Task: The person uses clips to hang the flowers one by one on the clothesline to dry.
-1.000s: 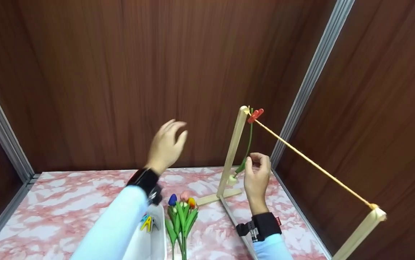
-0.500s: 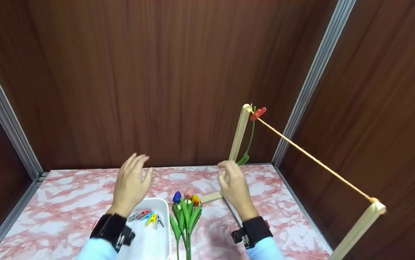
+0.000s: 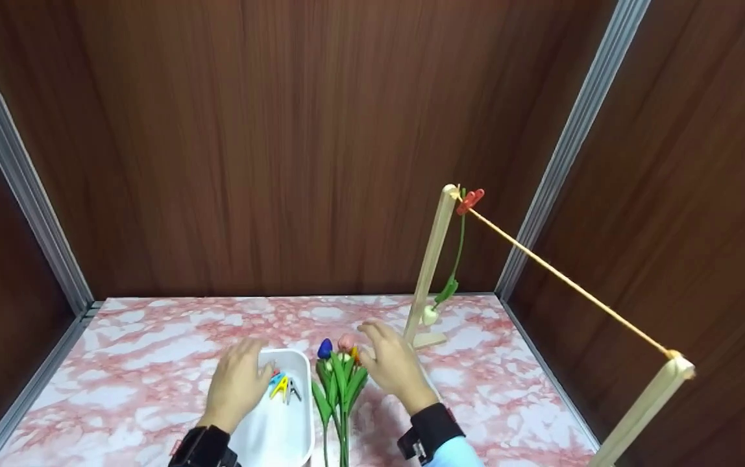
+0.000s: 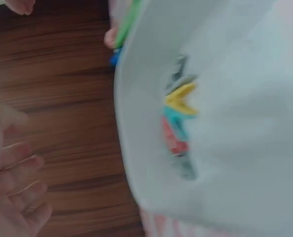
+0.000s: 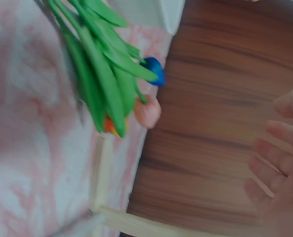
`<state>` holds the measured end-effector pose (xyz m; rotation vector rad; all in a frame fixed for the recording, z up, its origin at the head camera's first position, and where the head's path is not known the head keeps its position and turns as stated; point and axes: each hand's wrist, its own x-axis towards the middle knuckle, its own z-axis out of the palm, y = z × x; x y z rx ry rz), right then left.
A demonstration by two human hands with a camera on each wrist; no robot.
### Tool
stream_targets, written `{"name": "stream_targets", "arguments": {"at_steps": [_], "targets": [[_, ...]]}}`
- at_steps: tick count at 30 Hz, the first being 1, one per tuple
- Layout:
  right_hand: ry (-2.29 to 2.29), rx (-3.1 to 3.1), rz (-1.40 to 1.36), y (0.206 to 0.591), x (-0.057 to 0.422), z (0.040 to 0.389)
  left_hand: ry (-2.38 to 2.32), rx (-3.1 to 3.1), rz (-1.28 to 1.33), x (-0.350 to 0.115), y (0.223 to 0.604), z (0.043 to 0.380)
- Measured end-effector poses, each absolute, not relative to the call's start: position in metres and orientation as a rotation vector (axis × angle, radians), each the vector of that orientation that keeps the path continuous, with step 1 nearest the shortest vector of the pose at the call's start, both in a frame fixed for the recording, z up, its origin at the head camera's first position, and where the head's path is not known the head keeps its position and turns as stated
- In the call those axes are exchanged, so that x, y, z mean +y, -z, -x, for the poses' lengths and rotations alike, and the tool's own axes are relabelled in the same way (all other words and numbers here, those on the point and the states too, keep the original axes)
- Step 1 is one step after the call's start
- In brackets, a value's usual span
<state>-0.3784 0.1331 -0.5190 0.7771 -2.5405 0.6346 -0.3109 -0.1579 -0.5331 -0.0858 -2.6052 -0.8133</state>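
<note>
My left hand [image 3: 237, 383], fingers loosely bent and holding nothing, hovers over the left rim of a white tray [image 3: 304, 415]. Inside the tray lie several clothespins [image 4: 181, 101] in yellow, blue, red and grey. My right hand [image 3: 393, 364] is relaxed over the heads of a bunch of artificial tulips [image 3: 340, 389], its fingertips overlapping the orange bloom in the head view. Blue, pink, orange and white blooms show, with long green leaves. Behind the right hand, a white tulip [image 3: 429, 315] hangs head down from a cord [image 3: 564, 279], clipped there by a red clothespin [image 3: 470, 202].
Two wooden posts carry the cord: a far post [image 3: 434, 253] behind the right hand and a near post [image 3: 645, 412] at the lower right. Brown panels [image 3: 346, 149] enclose the pink-and-white marbled table [image 3: 132, 376] at the back and sides.
Both hands have come down, away from the cord: the left to the tray, the right leftward from the hanging tulip to the bunch. The clipped tulip stays hanging.
</note>
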Motion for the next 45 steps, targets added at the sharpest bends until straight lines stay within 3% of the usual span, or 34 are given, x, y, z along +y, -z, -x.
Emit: {"name": "stream_targets", "arguments": {"at_steps": [12, 21, 31, 45], "targets": [[-0.673, -2.559, -0.888, 0.559, 0.12, 0.364, 0.814, -2.835, 0.088, -0.154, 0.618, 0.334], [-0.709, -2.628, -0.853, 0.564, 0.125, 0.362, 0.678, -2.919, 0.153, -0.145, 0.608, 0.321], [-0.744, -2.656, -0.857, 0.563, 0.127, 0.357, 0.807, -2.903, -0.152, -0.145, 0.605, 0.325], [-0.799, -2.702, -0.889, 0.562, 0.124, 0.356, 0.922, -2.757, -0.19, -0.149, 0.598, 0.323]]}}
